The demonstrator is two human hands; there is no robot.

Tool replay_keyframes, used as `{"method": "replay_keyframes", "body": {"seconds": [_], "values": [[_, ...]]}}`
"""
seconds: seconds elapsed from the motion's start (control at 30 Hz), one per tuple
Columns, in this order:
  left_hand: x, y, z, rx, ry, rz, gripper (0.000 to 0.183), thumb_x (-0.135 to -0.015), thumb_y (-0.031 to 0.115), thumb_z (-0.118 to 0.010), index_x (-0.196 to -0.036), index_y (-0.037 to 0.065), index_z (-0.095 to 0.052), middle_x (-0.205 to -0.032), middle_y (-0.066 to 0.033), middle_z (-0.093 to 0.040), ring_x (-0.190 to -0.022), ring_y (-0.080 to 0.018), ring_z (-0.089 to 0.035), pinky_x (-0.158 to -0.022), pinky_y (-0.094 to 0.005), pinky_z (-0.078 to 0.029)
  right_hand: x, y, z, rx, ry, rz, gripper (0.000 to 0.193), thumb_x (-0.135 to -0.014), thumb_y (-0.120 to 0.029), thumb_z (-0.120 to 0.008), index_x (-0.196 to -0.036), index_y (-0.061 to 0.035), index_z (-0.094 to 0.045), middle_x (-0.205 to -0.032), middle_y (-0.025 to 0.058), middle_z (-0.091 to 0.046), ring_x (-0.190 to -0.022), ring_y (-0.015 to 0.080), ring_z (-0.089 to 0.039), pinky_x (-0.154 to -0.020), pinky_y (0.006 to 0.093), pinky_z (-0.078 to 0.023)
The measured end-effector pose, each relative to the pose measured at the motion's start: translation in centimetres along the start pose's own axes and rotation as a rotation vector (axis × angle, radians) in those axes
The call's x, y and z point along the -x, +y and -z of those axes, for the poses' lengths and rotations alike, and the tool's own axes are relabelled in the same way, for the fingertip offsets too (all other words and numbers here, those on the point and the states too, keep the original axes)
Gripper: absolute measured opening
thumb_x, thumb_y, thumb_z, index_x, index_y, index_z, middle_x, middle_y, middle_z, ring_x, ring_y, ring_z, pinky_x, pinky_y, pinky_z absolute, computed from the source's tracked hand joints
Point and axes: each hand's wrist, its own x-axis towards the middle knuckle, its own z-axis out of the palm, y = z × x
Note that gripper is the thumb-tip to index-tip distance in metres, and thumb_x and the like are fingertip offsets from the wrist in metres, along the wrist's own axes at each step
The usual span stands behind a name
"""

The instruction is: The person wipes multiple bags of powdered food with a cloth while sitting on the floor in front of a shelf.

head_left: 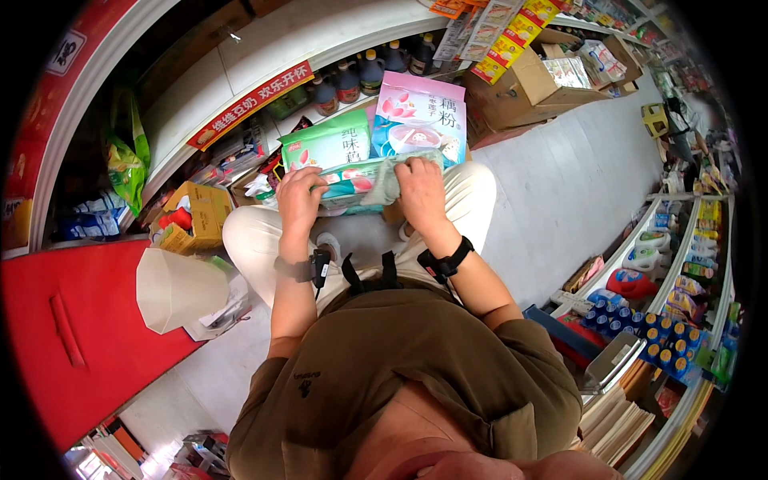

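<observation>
My left hand (298, 200) and my right hand (422, 192) both grip a green-and-white food pouch (356, 182), held flat across my knees, and a grey cloth (390, 178) is bunched against it under my right fingers. Behind the pouch a green bag (328, 144) and a pink bag (420, 116) stand upright. I am crouched in cream trousers, with a black band on each wrist.
Dark sauce bottles (360, 76) line the low white shelf ahead. Open cardboard boxes (552, 80) sit at the right, a yellow box (196, 216) at the left. A red cabinet (72, 336) and white bag stand at my left. Shelves of bottles (664, 336) run along the right.
</observation>
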Motion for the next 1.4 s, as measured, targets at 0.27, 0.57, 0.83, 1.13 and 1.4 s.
{"method": "replay_keyframes", "body": {"seconds": [0.27, 0.57, 0.83, 1.13, 1.4], "values": [[-0.2, -0.6, 0.9, 0.047, -0.010, 0.016, 0.010, -0.066, 0.008, -0.076, -0.074, 0.006, -0.070, -0.102, -0.0040, -0.071, -0.097, -0.0261, -0.062, -0.087, -0.0375, -0.046, -0.9, 1.8, 2.8, 0.038, -0.003, 0.011, 0.017, -0.072, -0.006, -0.062, -0.089, -0.0094, -0.063, -0.092, 0.0084, -0.059, -0.093, 0.0276, -0.058, -0.085, 0.0397, -0.043], [0.2, -0.5, -0.2, 0.004, -0.024, 0.031, 0.012, -0.066, 0.007, -0.076, -0.077, 0.008, -0.070, -0.106, -0.0012, -0.069, -0.105, -0.0254, -0.059, -0.092, -0.0389, -0.041, -0.9, 1.8, 0.3, 0.216, -0.017, -0.033, 0.007, -0.073, -0.008, -0.059, -0.080, -0.0094, -0.062, -0.079, 0.0092, -0.060, -0.084, 0.0273, -0.060, -0.079, 0.0389, -0.045], [0.1, -0.9, -0.2, -0.005, 0.001, 0.009, 0.011, -0.066, 0.007, -0.076, -0.076, 0.008, -0.069, -0.103, -0.0022, -0.070, -0.101, -0.0263, -0.060, -0.089, -0.0385, -0.043, -1.2, 2.3, 0.4, 0.042, 0.021, 0.037, 0.017, -0.071, -0.004, -0.059, -0.085, -0.0105, -0.065, -0.080, 0.0070, -0.062, -0.086, 0.0276, -0.060, -0.082, 0.0401, -0.046], [-0.6, -0.6, 0.6, 0.039, -0.031, -0.004, 0.008, -0.068, 0.009, -0.074, -0.074, 0.006, -0.070, -0.101, -0.0040, -0.070, -0.097, -0.0262, -0.061, -0.087, -0.0377, -0.044, -1.0, 5.2, 2.1, 0.136, -0.022, 0.058, 0.020, -0.072, -0.004, -0.059, -0.084, -0.0155, -0.070, -0.080, 0.0009, -0.063, -0.096, 0.0242, -0.057, -0.106, 0.0560, -0.034], [-0.4, -0.7, 0.2, -0.009, -0.038, -0.020, 0.010, -0.067, 0.008, -0.075, -0.075, 0.008, -0.070, -0.102, -0.0035, -0.070, -0.098, -0.0268, -0.061, -0.087, -0.0383, -0.044, -1.2, 1.3, -0.8, 0.024, -0.173, 0.181, 0.017, -0.072, -0.006, -0.059, -0.083, -0.0125, -0.070, -0.084, 0.0023, -0.064, -0.100, 0.0244, -0.056, -0.106, 0.0502, -0.035]]}}
